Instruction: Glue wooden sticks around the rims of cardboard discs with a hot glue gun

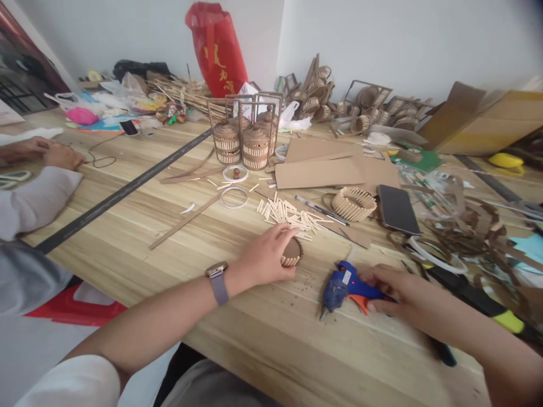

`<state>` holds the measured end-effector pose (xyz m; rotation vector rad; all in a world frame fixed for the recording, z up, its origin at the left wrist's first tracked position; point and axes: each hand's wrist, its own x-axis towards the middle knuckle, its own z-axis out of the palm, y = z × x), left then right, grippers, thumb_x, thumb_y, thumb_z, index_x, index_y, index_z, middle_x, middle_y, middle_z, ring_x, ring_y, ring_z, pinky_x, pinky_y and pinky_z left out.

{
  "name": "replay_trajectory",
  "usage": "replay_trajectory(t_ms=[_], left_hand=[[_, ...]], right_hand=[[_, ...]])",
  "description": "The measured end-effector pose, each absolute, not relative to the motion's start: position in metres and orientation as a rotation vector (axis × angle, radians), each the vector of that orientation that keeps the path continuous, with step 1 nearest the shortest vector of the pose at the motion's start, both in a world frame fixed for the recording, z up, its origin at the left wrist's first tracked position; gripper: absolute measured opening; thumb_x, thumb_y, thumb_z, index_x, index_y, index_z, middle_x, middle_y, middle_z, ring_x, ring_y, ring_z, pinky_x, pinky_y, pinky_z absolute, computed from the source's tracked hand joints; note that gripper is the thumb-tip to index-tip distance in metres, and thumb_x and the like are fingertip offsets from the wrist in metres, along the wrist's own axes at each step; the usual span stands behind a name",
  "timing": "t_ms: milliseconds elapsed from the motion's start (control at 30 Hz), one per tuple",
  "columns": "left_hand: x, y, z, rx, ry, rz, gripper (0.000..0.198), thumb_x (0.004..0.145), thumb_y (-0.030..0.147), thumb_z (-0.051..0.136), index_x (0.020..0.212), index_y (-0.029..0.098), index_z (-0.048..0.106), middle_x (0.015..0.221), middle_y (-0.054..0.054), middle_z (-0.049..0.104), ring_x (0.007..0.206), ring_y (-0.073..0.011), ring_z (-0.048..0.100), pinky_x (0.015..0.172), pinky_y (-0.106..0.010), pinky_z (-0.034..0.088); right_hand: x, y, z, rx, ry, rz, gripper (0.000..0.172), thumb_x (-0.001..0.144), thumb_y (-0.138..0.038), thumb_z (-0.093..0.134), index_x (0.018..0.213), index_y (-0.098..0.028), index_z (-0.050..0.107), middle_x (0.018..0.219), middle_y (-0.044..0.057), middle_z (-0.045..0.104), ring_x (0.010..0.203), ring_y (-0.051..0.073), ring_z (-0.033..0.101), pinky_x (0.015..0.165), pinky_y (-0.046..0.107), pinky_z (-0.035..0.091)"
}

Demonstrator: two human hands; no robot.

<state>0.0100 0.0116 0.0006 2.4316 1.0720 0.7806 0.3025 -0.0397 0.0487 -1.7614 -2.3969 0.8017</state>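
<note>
My left hand (271, 254), with a watch on its wrist, is closed round the left side of a small round cardboard piece (292, 252) edged with short wooden sticks. Behind it lies a loose pile of short sticks (288, 213). My right hand (388, 288) is wrapped round the handle of a blue glue gun (339, 285) with an orange trigger; its metal nozzle points down toward the tabletop. An oval ring of sticks (354, 204) stands farther back, beside a pen (322, 210).
Lidded stick baskets (255, 148), cardboard sheets (320, 172) and white rings (234, 197) stand or lie farther back. A phone (397, 209), brown strips (470, 226) and a yellow-black tool (470, 297) are at the right. Another person's hands (55, 152) rest at the left.
</note>
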Motion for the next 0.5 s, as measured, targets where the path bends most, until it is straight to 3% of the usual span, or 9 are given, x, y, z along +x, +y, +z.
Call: replay_trajectory(t_ms=[200, 367, 500], left_hand=[[0.010, 0.012, 0.001, 2.422, 1.066, 0.791, 0.075, 0.066, 0.017, 0.067, 0.135, 0.019, 0.040, 0.136, -0.014, 0.046, 0.127, -0.0286, 0.046, 0.108, -0.042, 0.040], [0.010, 0.012, -0.001, 2.431, 1.065, 0.786, 0.074, 0.066, 0.018, 0.067, 0.135, 0.019, 0.040, 0.135, -0.014, 0.046, 0.127, -0.0288, 0.046, 0.108, -0.042, 0.040], [0.009, 0.013, -0.002, 2.436, 1.079, 0.787, 0.075, 0.066, 0.019, 0.067, 0.136, 0.022, 0.039, 0.136, -0.012, 0.046, 0.127, -0.0290, 0.046, 0.107, -0.044, 0.041]], right_hand=[[0.297, -0.039, 0.051, -1.620, -2.478, 0.951, 0.022, 0.085, -0.035, 0.056, 0.096, -0.021, 0.068, 0.100, 0.009, 0.070, 0.091, 0.026, 0.065, 0.082, 0.037, 0.052], [0.304, -0.043, 0.044, -1.491, -2.447, 0.800, 0.033, 0.088, -0.037, 0.052, 0.110, -0.021, 0.069, 0.116, 0.014, 0.069, 0.108, 0.032, 0.064, 0.094, 0.047, 0.050], [0.310, -0.045, 0.040, -1.472, -2.393, 0.739, 0.036, 0.088, -0.041, 0.052, 0.114, -0.023, 0.069, 0.121, 0.013, 0.069, 0.112, 0.033, 0.063, 0.098, 0.051, 0.049]])
